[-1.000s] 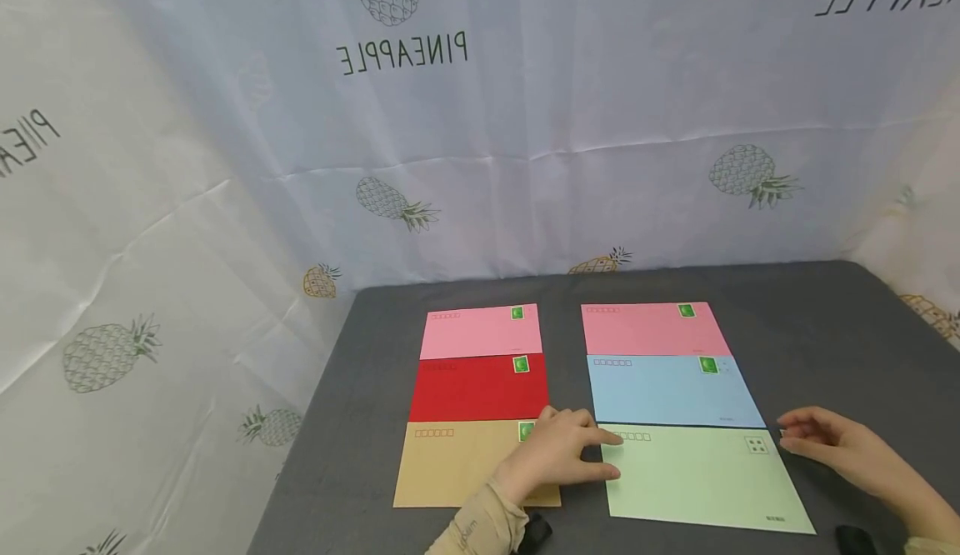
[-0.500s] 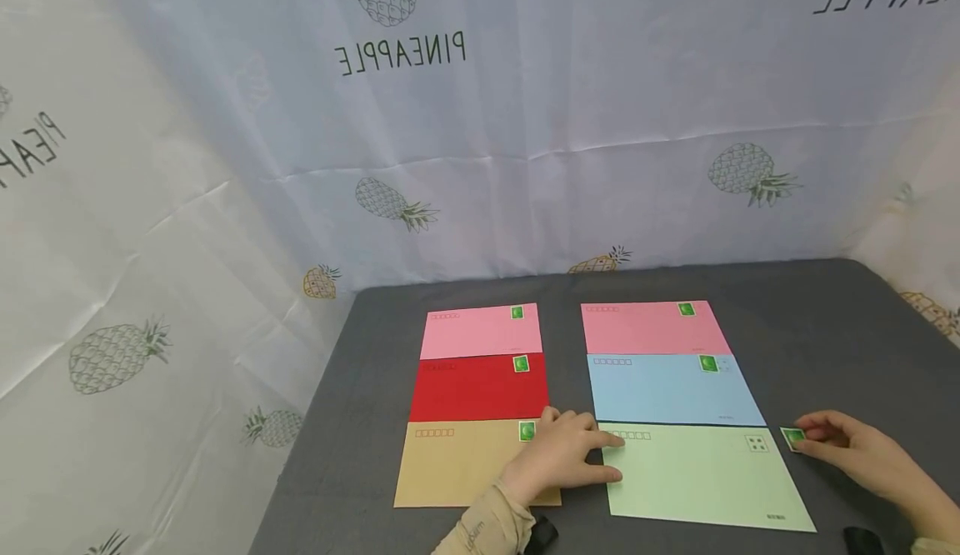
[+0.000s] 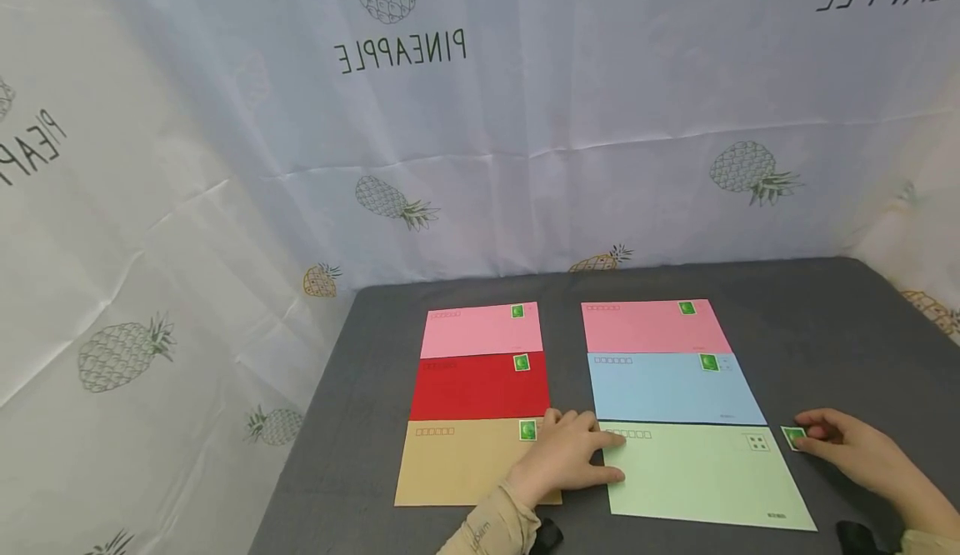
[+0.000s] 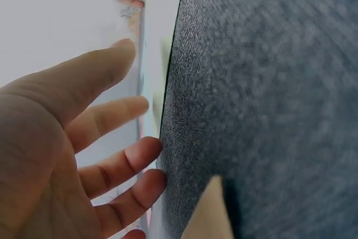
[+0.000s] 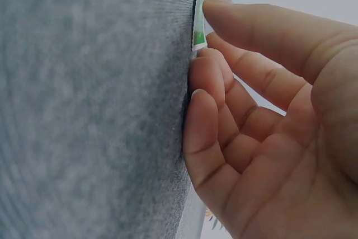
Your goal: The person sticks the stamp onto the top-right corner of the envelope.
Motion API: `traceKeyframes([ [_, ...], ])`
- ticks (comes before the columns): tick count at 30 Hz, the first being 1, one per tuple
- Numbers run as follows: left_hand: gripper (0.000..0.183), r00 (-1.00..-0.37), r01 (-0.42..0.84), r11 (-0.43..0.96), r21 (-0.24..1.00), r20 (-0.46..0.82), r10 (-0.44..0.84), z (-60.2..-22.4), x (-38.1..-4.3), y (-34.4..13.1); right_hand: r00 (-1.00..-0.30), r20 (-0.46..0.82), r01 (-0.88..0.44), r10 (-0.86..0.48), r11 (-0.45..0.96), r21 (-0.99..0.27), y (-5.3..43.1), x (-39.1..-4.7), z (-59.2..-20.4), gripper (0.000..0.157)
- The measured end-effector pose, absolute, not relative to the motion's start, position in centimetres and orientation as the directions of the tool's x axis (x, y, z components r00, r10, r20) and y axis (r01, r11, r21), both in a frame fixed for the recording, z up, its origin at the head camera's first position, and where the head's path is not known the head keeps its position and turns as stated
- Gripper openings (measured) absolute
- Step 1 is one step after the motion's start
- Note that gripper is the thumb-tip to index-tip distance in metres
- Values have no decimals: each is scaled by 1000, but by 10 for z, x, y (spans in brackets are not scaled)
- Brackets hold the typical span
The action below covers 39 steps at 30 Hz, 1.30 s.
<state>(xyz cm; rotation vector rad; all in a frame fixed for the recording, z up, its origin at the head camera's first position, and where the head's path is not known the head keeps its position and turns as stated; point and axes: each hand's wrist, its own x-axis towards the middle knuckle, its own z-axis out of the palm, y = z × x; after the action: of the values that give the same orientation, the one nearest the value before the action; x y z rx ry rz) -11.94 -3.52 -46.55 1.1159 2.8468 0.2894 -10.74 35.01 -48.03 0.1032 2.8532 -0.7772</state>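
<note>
A pale green envelope [image 3: 697,476] lies at the near right, with a printed square of four dots in its upper right corner. My left hand [image 3: 566,455] has its fingers spread; its thumb and index finger reach over this envelope's left edge, while the rest covers part of a tan envelope [image 3: 453,476]. To the right of the pale green envelope, my right hand [image 3: 851,447] pinches a green postage stamp [image 3: 792,437] with a white border. In the right wrist view the thumb lies on the stamp [image 5: 199,23], low against the dark cloth; the other fingers are curled.
Behind the tan envelope lie a red envelope [image 3: 468,392] and a pink one [image 3: 476,334]. A blue envelope [image 3: 667,392] and another pink one [image 3: 648,327] lie behind the pale green one. These bear green stamps. A pineapple-print curtain [image 3: 525,213] borders the dark grey table [image 3: 337,422].
My right hand has shifted slightly right, and the stamp, almost hidden a second ago, now shows at its fingertips. My left hand has stayed nearly still.
</note>
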Motion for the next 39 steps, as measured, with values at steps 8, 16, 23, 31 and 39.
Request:
traceKeyframes([
  [8, 51, -749, 643, 739, 201, -40, 662, -466, -118, -34, -977, -212, 128, 25, 863, -489, 349, -107, -481, 49],
  [16, 56, -760, 631, 754, 182, -55, 648, -463, -116, -34, -983, -182, 110, 24, 870, -480, 350, -106, -482, 38],
  [23, 56, -763, 620, 757, 206, -67, 643, -462, -116, -34, -990, -144, 62, -8, 876, -479, 349, -105, -481, 21],
  [31, 58, -759, 616, 755, 224, -90, 645, -463, -117, -34, -986, -165, 91, 15, 881, -464, 352, -105, -478, 25],
  [39, 58, -758, 615, 754, 230, -91, 646, -464, -117, -34, -988, -156, 102, 19, 833, -544, 345, -105, -468, 35],
])
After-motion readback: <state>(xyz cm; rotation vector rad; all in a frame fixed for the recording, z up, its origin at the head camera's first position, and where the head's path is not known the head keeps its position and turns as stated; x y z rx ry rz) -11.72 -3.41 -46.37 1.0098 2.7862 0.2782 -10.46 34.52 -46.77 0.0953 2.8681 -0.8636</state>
